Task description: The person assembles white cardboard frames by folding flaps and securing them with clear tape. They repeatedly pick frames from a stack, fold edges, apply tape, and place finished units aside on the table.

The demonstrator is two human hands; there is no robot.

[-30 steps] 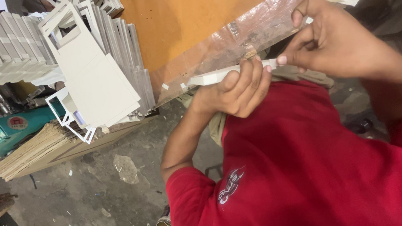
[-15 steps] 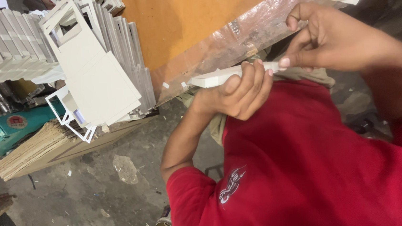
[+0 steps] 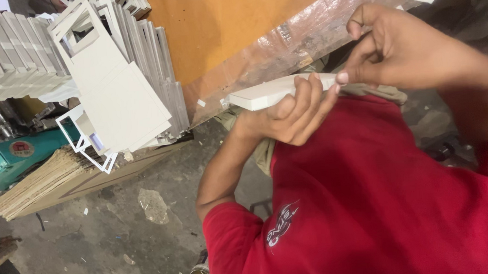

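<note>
You hold a flat white board piece (image 3: 278,92) edge-on at the orange worktop (image 3: 235,22). Your left hand (image 3: 289,116) has its fingers clamped under it; your right hand (image 3: 405,49) pinches its far end. Folding looks unfinished. Left, white cut boards (image 3: 116,100) are stacked; brown cardboard sheets (image 3: 44,181) lie on the floor, beside a teal machine with a round red label (image 3: 21,150).

A person in a red short-sleeved T-shirt (image 3: 377,202), seen from above. The sleeve (image 3: 228,237) ends above the elbow, leaving the forearm bare up to the left hand (image 3: 289,116). A small white and dark emblem (image 3: 280,226) sits on the shirt front, below that hand. The right hand (image 3: 405,49) and its forearm are bare too, with no watch, ring or glove on either hand. Khaki cloth (image 3: 265,152) shows beside the left wrist.
</note>
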